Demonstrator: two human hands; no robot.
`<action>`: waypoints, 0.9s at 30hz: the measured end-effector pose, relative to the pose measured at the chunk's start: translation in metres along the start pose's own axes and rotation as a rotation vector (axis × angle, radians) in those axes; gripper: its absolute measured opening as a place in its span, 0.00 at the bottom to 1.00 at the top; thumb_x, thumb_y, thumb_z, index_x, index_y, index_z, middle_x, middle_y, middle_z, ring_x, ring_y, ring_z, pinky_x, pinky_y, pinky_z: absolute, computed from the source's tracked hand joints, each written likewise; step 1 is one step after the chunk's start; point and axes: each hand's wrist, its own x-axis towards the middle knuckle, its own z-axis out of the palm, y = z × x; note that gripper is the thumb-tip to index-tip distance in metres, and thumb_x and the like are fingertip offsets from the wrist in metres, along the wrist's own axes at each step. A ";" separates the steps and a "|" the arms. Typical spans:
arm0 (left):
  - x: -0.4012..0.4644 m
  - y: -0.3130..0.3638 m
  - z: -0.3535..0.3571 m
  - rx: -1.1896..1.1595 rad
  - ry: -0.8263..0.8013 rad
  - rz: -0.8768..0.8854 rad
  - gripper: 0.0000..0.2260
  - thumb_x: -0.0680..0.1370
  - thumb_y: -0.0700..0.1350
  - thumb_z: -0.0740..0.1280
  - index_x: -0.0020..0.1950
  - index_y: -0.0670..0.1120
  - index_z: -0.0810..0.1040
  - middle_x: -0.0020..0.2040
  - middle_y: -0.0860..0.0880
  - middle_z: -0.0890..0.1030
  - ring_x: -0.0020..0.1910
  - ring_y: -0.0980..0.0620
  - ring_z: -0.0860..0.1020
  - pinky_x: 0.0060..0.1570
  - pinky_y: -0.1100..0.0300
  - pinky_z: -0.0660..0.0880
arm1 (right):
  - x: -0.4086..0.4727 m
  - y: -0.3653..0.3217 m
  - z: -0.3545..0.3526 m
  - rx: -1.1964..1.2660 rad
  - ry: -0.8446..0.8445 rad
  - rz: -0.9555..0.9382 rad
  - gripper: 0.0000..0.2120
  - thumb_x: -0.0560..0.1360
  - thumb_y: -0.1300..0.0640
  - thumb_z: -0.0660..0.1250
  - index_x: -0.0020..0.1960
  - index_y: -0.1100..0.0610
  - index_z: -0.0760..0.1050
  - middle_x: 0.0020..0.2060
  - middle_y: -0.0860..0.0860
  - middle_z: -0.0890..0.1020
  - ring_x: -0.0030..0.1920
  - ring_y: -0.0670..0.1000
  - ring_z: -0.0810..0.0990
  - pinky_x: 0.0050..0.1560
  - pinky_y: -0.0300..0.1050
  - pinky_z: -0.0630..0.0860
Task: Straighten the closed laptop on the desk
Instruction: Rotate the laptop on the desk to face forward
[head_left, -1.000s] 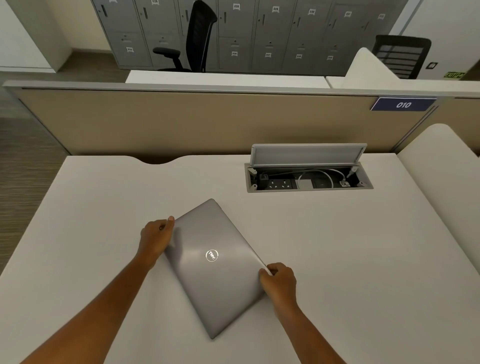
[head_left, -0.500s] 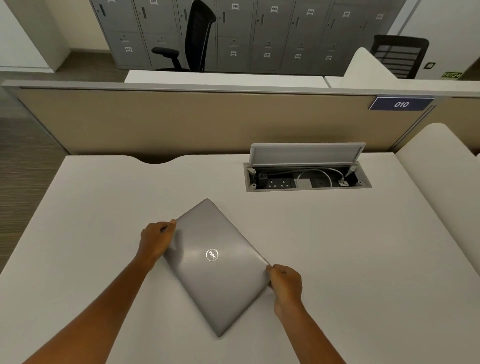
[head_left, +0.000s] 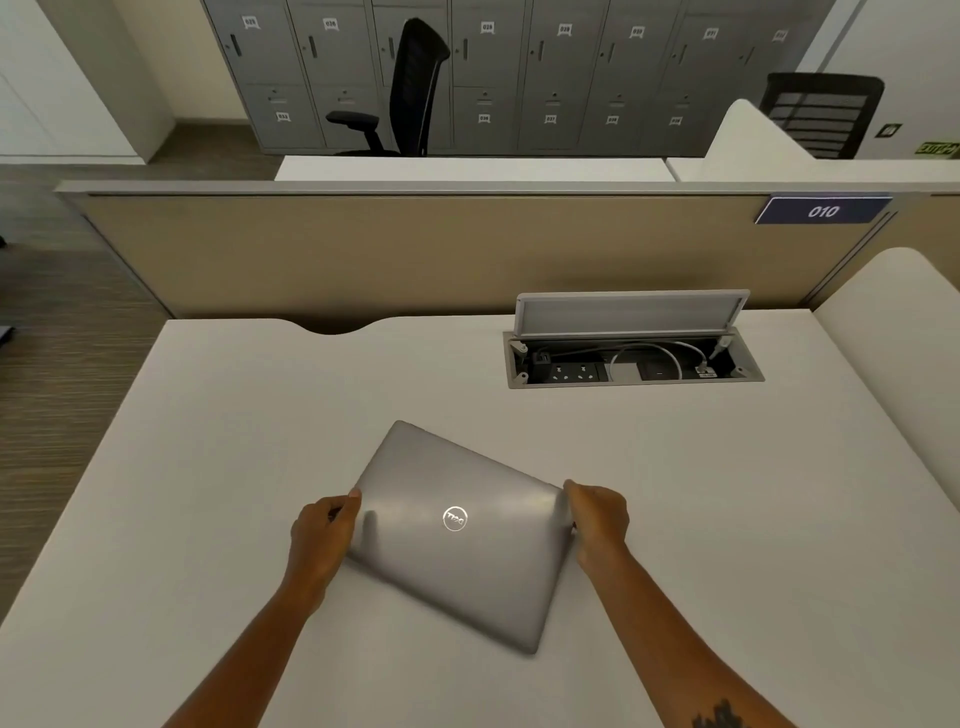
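The closed laptop (head_left: 457, 535) lies flat on the white desk (head_left: 208, 467) — turned at an angle to its front edge. The left hand (head_left: 322, 538) and the right hand (head_left: 597, 519) each pinch one side of it in their grip.

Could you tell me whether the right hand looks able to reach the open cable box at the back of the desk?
Probably yes: bare desk lies between the right hand and the cable box, though the hand now grips the laptop.
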 end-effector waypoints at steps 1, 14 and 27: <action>-0.005 -0.002 0.001 -0.013 0.003 -0.010 0.21 0.84 0.56 0.65 0.42 0.39 0.80 0.36 0.48 0.78 0.37 0.49 0.73 0.40 0.53 0.69 | 0.002 -0.003 0.001 -0.012 0.007 -0.010 0.14 0.75 0.61 0.69 0.35 0.58 0.67 0.33 0.56 0.69 0.38 0.54 0.66 0.40 0.49 0.65; -0.034 -0.007 0.005 -0.035 0.005 -0.071 0.14 0.85 0.55 0.65 0.52 0.46 0.81 0.49 0.47 0.83 0.50 0.46 0.80 0.46 0.53 0.74 | 0.006 -0.009 0.000 -0.119 -0.046 -0.155 0.13 0.75 0.63 0.66 0.37 0.57 0.63 0.36 0.56 0.64 0.39 0.55 0.61 0.40 0.49 0.60; 0.006 0.026 0.020 -0.010 -0.053 -0.015 0.16 0.85 0.55 0.64 0.40 0.52 0.76 0.42 0.53 0.80 0.42 0.51 0.76 0.44 0.54 0.71 | -0.037 0.054 -0.021 -0.017 -0.076 -0.073 0.03 0.79 0.58 0.69 0.47 0.55 0.80 0.45 0.51 0.84 0.45 0.53 0.81 0.45 0.49 0.78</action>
